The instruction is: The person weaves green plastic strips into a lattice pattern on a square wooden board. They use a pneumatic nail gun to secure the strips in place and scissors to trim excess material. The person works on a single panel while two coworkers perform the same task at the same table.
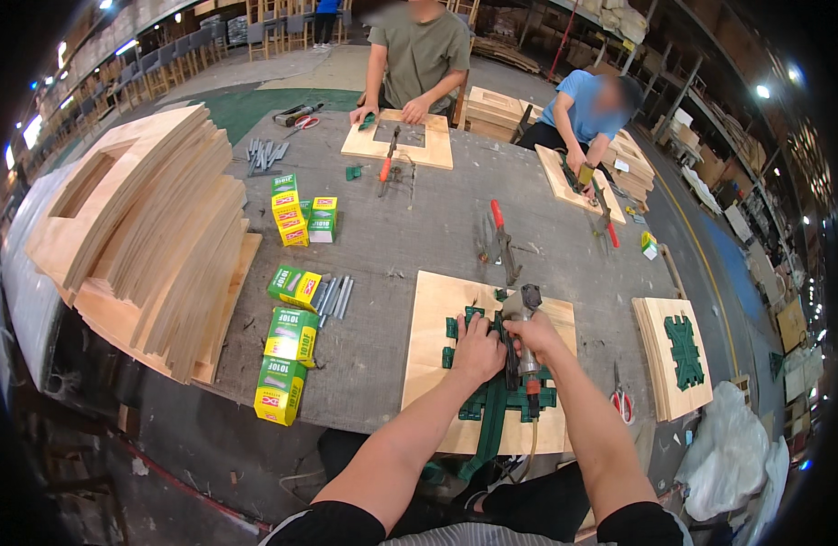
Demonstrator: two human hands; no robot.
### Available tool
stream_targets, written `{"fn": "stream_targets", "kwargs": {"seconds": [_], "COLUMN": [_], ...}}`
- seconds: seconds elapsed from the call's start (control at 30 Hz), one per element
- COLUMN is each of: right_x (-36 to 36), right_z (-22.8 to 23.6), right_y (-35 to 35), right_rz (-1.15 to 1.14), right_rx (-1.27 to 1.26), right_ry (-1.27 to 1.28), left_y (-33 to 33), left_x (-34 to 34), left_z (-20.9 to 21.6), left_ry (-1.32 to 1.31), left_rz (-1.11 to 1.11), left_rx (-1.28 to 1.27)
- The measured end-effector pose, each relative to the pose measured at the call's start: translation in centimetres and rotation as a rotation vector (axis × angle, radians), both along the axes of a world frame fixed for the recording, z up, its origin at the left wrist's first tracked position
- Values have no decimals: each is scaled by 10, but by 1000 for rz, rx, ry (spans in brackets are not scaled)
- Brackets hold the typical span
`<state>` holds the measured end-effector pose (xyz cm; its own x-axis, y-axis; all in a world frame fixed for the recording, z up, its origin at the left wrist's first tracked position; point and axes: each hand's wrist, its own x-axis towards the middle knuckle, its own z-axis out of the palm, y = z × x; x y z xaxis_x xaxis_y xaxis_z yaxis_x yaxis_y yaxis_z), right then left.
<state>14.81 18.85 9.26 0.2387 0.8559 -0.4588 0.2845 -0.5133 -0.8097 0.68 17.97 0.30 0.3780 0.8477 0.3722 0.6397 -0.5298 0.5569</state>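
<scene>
In front of me lies a plywood panel [428,414] with green webbing straps [492,423] crossing its middle; one strap end hangs over the near edge. My right hand [539,337] is wrapped round a pneumatic staple gun [530,305], whose hose runs down toward me. My left hand [478,353] is on the webbing left of the gun, its fingers bent over a strap near the gun's black part. Short green strap ends stick out at the panel's left side. The gun's nose and the fingertips beneath it are partly hidden.
Staple boxes [292,335] and loose staple strips [335,298] lie left, beside stacked plywood frames [155,227]. Another staple gun [503,241] lies beyond my panel. Scissors [622,405] and a finished strapped panel [681,350] are right. Two people [419,64] [587,114] work across the table.
</scene>
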Motion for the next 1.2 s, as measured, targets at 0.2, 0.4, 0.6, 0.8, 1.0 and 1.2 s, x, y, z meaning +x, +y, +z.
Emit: {"fn": "stream_targets", "kwargs": {"seconds": [0.2, 0.4, 0.6, 0.8, 1.0, 1.2], "right_x": [-10, -1, 19, 55, 164, 206], "right_z": [5, 4, 0, -1, -41, -34], "right_y": [1, 1, -9, -17, -68, -82], "right_rz": [-47, -56, -62, -170, -376, -356], "right_rx": [48, 31, 12, 37, 23, 23], "right_ry": [2, -32, -5, 211, 357, -261], "left_y": [8, 5, 0, 13, -111, -258], "left_x": [-8, -7, 4, -20, -56, -89], "left_z": [-1, -2, -1, 4, 7, -11], "left_ry": [-1, -1, 1, -278, -669, -662], "left_rz": [35, 18, 1, 26, -75, 124], "left_rx": [7, 1, -14, -79, -545, -867]}}
